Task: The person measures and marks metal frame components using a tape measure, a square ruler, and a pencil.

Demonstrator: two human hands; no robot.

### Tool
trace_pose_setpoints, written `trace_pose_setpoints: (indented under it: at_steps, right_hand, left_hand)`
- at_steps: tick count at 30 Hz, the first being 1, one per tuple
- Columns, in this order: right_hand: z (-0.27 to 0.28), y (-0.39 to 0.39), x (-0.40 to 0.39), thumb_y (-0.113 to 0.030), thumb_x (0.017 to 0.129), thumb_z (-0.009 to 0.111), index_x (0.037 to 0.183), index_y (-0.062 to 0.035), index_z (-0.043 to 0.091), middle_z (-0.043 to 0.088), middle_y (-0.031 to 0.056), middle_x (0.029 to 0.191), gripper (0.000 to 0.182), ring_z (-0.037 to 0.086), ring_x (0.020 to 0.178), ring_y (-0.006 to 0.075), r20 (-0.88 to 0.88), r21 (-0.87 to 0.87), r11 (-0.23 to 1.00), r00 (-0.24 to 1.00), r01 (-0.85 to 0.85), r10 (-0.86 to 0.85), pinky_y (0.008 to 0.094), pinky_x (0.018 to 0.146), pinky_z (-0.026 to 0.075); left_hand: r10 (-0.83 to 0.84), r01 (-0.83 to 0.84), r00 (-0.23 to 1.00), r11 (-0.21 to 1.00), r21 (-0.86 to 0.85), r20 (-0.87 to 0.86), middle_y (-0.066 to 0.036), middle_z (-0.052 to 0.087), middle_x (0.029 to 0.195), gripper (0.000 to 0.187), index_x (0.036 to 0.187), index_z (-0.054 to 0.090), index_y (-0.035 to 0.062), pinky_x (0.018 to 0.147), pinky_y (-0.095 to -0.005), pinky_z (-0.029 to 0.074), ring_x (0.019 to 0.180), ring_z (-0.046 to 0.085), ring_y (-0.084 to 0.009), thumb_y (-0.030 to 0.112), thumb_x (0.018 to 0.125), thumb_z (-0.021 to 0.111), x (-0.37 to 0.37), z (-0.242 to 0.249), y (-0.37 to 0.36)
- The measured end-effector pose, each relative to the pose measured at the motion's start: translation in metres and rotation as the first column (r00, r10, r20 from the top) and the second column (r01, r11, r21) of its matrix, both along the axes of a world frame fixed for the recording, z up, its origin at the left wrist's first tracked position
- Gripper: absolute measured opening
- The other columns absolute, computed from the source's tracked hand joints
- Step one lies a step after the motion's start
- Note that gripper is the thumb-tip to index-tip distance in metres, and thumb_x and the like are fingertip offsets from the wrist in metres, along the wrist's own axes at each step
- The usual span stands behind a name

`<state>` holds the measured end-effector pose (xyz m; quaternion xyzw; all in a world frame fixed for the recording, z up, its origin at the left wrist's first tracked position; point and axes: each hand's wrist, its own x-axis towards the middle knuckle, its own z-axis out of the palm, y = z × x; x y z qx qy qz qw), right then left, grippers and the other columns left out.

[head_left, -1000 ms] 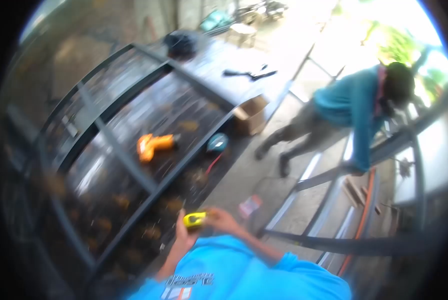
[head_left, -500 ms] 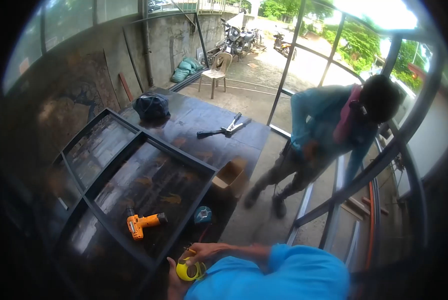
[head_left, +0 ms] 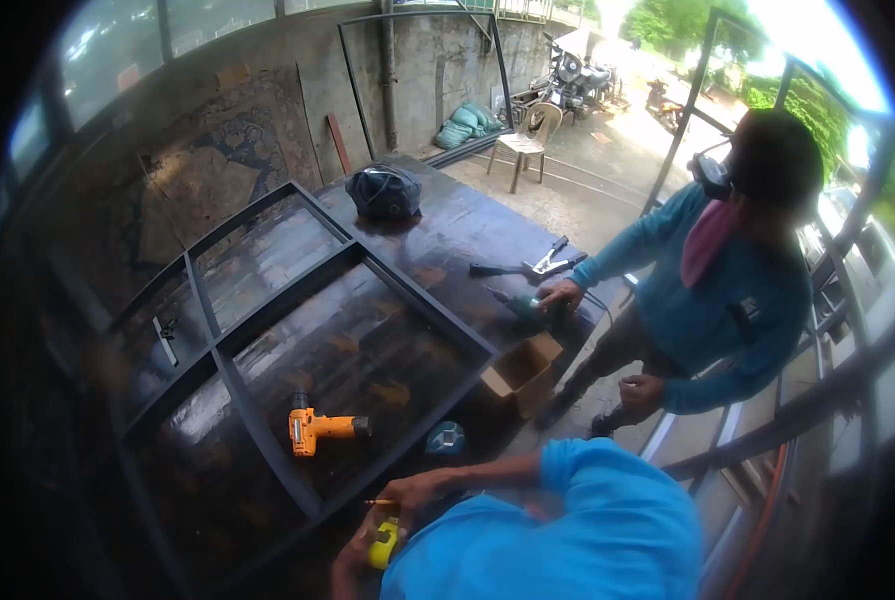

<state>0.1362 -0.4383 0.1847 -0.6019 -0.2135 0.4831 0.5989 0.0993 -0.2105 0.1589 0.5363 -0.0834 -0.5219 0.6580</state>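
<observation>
Low in the view, my left hand [head_left: 353, 553] is closed around a yellow tape measure [head_left: 384, 545]. Just above it my right hand [head_left: 415, 490] pinches a thin orange pencil [head_left: 380, 502], close to the tape measure's top. Both hands are near the lower edge of a dark metal frame [head_left: 230, 365] that lies on the dark table [head_left: 458, 225]. Inside one of the frame's openings rests an orange cordless drill [head_left: 326, 428]. A teal, rounded object [head_left: 446, 438] sits just outside the frame, above my right forearm.
A co-worker [head_left: 728, 270] stands at the right, one hand on a green corded power tool [head_left: 528, 305]. An open cardboard box [head_left: 523, 375], locking clamp pliers [head_left: 548, 262] and a dark bag [head_left: 385, 192] are on the table. A plastic chair [head_left: 530, 140] stands beyond.
The view has swung, shifting the table scene rightward. The co-worker has come upright beside the table, a hand now on the green tool. My hands have drawn together around the tape measure and pencil.
</observation>
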Motion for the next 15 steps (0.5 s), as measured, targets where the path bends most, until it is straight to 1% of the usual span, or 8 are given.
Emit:
trace_pose_setpoints:
  at_steps: [3,5,6,7,8,10,14,15]
  right_hand:
    - [0.050,-0.046,0.044,-0.016,0.073,0.074,0.094,-0.0008,0.060,0.060,0.0038,0.080,0.029,0.058,0.075,0.0156,0.288,-0.091,0.970,0.938,0.227,-0.193,0.0298,0.067,0.047]
    - [0.083,-0.107,0.084,-0.009,0.075,0.073,0.090,-0.0043,0.060,0.056,-0.0003,0.071,0.021,0.053,0.060,0.0082,0.065,0.129,0.668,0.666,0.733,-0.743,0.0220,0.055,0.043]
    - [0.082,-0.140,0.103,-0.008,0.074,0.072,0.094,-0.0055,0.060,0.055,-0.0008,0.069,0.023,0.050,0.059,0.0058,-0.204,0.300,0.361,0.429,0.883,-0.880,0.0210,0.053,0.042]
    - [0.083,-0.173,0.115,-0.010,0.077,0.070,0.095,-0.0040,0.060,0.056,-0.0002,0.069,0.022,0.054,0.060,0.0086,0.057,0.337,0.210,0.203,0.918,-0.978,0.0242,0.053,0.044]
    - [0.075,-0.187,0.117,-0.010,0.077,0.070,0.095,-0.0040,0.060,0.056,-0.0002,0.069,0.022,0.054,0.060,0.0086,0.069,0.328,0.194,0.181,0.924,-0.981,0.0242,0.053,0.044]
    - [0.052,-0.201,0.121,-0.013,0.080,0.065,0.097,-0.0055,0.060,0.061,0.0067,0.076,0.019,0.060,0.061,0.0184,0.537,0.085,0.351,0.254,0.933,-0.805,0.0308,0.054,0.048]
    - [0.003,-0.146,0.098,-0.010,0.080,0.059,0.110,-0.0115,0.058,0.056,0.0164,0.109,0.030,0.063,0.070,0.0322,0.993,0.105,0.411,-0.074,0.905,-0.091,0.0403,0.060,0.051]
    - [-0.001,-0.085,0.079,-0.009,0.078,0.058,0.114,-0.0138,0.057,0.051,0.0179,0.119,0.036,0.063,0.074,0.0346,0.995,-0.103,0.282,0.096,0.954,0.038,0.0419,0.063,0.052]
  left_hand:
    - [0.078,-0.042,0.969,0.987,0.155,-0.234,-0.007,0.059,0.089,0.063,0.129,0.044,0.0081,0.071,-0.0287,0.048,0.076,0.057,-0.0152,0.058,0.092,0.035,0.002,0.013,0.023]
    - [0.178,-0.110,0.968,0.935,0.338,-0.177,-0.006,0.060,0.081,0.041,0.109,0.058,0.0041,0.071,-0.0307,0.047,0.072,0.058,-0.0135,0.041,0.094,0.045,0.003,0.016,0.050]
    - [0.155,-0.306,0.911,0.876,0.373,0.382,-0.010,0.062,0.089,0.034,0.108,0.059,0.0033,0.074,-0.0326,0.049,0.080,0.060,-0.0184,0.031,0.088,0.055,-0.025,0.019,0.072]
    - [0.059,-0.486,0.571,0.829,0.279,0.819,-0.014,0.063,0.098,0.031,0.107,0.061,0.0025,0.078,-0.0345,0.050,0.087,0.062,-0.0234,0.022,0.083,0.065,-0.051,0.013,0.090]
    - [0.056,-0.465,0.577,0.843,0.271,0.815,-0.014,0.063,0.098,0.031,0.107,0.061,0.0025,0.078,-0.0345,0.050,0.087,0.062,-0.0234,0.022,0.083,0.065,-0.047,0.001,0.108]
    - [-0.464,0.055,0.726,0.775,0.629,0.508,-0.018,0.059,0.110,0.042,0.109,0.060,0.0004,0.088,-0.0380,0.046,0.099,0.058,-0.0325,0.029,0.080,0.068,-0.006,-0.015,0.160]
    - [-0.330,-0.013,0.865,0.739,0.674,0.378,-0.010,0.062,0.074,0.023,0.084,0.062,-0.0014,0.068,-0.0310,0.046,0.073,0.059,-0.0164,0.020,0.085,0.054,0.038,0.012,0.162]
    - [-0.206,-0.115,0.910,0.708,0.697,0.359,-0.008,0.060,0.068,0.017,0.077,0.061,-0.0011,0.064,-0.0314,0.046,0.070,0.057,-0.0128,0.015,0.082,0.057,0.026,0.034,0.173]
